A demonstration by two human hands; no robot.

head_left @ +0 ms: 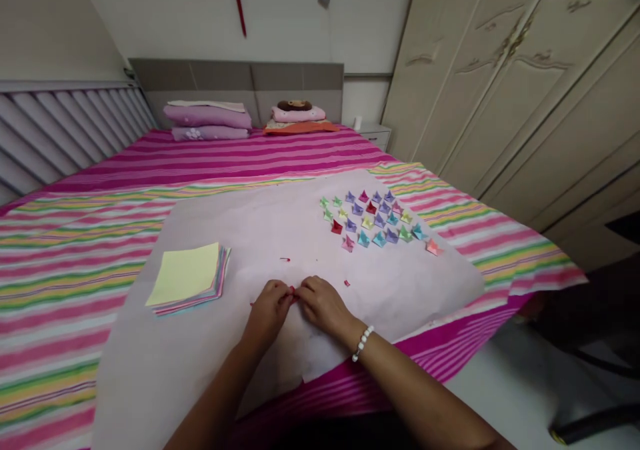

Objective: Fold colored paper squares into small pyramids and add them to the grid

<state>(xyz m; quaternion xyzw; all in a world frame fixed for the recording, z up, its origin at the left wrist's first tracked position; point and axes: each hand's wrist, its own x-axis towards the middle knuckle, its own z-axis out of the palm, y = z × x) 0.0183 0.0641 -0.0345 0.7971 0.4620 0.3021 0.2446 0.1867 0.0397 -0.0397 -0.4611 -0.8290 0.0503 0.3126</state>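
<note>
My left hand (270, 309) and my right hand (324, 305) meet over the pale sheet, fingertips pinched together. Between them shows a small piece of red paper (293, 293), mostly covered by the fingers, so its shape is hard to make out. A bracelet of white beads (363, 343) circles my right wrist. Just beyond the hands lies a thin red scrap (285, 259); another red scrap (347, 283) rests to the right. Farther right stand several small folded paper boats (363, 238) in many colours.
A stack of square coloured paper (185, 275), yellow on top, lies left of the hands. The pale sheet (250, 223) covers part of a bed with a striped bedspread (55, 290). Folded bedding (210, 117) sits by the headboard. A wardrobe (470, 77) rises at the right.
</note>
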